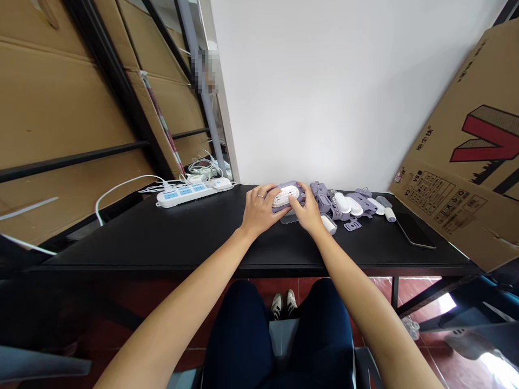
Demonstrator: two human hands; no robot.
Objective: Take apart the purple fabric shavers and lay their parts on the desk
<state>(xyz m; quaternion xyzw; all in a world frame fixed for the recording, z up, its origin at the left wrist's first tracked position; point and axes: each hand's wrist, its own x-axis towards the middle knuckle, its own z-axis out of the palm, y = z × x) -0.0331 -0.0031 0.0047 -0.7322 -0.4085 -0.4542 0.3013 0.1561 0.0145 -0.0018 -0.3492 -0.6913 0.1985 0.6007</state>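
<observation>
A purple-grey oval case with a white, textured inner part point(286, 196) is held between both hands above the black table. My left hand point(261, 207) wears a ring and grips the case's left side, fingers over its top edge. On the right side, my right hand point(307, 209) holds it with the thumb on the white part. Beneath the hands lies a flat clear piece point(289, 218), partly covered. A small grey and white box point(328, 224) sits just right of my right hand. Purple-grey parts point(321, 196) and white oval pieces point(348, 204) are heaped further right.
A white power strip point(190, 193) with cables lies at the table's point(194, 237) back left. A phone point(414, 230) and a small white cylinder point(390, 214) are at the right. A large cardboard box point(458, 178) leans there; a white wall point(316, 92) stands behind.
</observation>
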